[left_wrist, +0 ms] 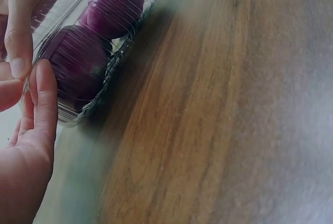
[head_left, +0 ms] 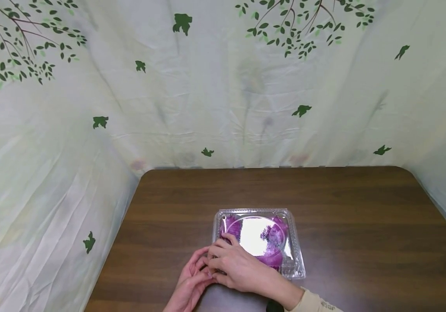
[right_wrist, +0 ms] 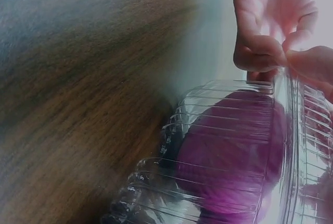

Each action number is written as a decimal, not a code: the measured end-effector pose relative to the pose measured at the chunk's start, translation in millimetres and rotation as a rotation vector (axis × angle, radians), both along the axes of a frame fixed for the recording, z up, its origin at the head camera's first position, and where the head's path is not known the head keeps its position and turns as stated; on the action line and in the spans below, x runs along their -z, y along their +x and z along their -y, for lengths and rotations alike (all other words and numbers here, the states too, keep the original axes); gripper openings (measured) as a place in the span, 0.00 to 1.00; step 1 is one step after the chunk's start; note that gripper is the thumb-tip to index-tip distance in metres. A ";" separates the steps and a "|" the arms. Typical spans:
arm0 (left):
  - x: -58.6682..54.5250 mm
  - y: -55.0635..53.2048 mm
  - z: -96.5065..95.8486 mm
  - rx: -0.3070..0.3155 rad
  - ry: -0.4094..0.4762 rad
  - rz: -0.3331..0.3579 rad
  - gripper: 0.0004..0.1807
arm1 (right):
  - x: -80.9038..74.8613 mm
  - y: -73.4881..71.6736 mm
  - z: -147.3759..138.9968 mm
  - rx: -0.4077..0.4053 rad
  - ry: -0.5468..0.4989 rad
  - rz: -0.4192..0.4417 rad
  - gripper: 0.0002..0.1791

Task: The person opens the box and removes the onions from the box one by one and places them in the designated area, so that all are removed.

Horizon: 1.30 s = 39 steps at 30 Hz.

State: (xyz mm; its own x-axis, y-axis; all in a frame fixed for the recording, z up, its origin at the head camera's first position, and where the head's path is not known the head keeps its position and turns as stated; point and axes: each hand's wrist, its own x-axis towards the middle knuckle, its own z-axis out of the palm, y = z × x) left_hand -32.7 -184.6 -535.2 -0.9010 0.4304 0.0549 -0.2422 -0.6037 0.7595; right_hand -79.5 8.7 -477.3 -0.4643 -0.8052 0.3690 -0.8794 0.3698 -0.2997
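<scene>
A clear plastic clamshell container (head_left: pixel 298 260) lies on the table, its lid down and glare across the top. Inside are several purple round vegetables that look like red onions (left_wrist: pixel 117 8), blurred by the ribbed plastic. My left hand (head_left: pixel 193 279) is at the container's near left corner, thumb and fingers pinching the rim. Over that same corner reaches my right hand (head_left: pixel 242 266), with its fingers bent on the rim. In the right wrist view the fingertips of both hands meet at the rim's corner. The right hand partly hides that corner in the head view.
The brown wooden table (head_left: pixel 160 225) has rounded far corners. Behind it and along both sides hangs a pale cloth (head_left: pixel 215 108) printed with leaves and birds. A small dark object (head_left: pixel 274 306) shows under the right wrist.
</scene>
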 end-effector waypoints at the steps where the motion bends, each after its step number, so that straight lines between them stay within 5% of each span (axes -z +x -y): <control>1: -0.3 -0.1 -0.2 -0.007 -0.007 0.006 0.31 | 0.1 -0.4 0.0 -0.001 -0.006 0.006 0.05; 17: -1.9 -0.2 -1.3 -0.033 -0.038 0.043 0.30 | -9.3 -4.3 -3.0 -0.029 -0.096 0.091 0.05; 24: -6.7 -1.6 -6.9 -0.128 -0.193 0.113 0.32 | -15.2 -5.2 -4.7 -0.022 -0.084 0.102 0.02; 31: -9.8 -1.7 -10.7 -0.194 -0.260 0.178 0.35 | -19.0 -11.3 -8.4 -0.013 -0.114 -0.039 0.10; 39: -14.4 -2.9 -9.8 -0.176 -0.306 0.193 0.43 | -15.3 -6.0 -20.2 0.049 -0.068 -0.101 0.27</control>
State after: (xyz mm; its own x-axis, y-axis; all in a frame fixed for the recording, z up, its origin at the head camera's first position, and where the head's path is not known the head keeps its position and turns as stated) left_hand -35.6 -174.8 -520.8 -0.9434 0.2391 -0.2299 -0.3116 -0.4012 0.8613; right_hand -85.5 29.0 -462.0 -0.4604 -0.7537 0.4689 -0.8877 0.3948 -0.2369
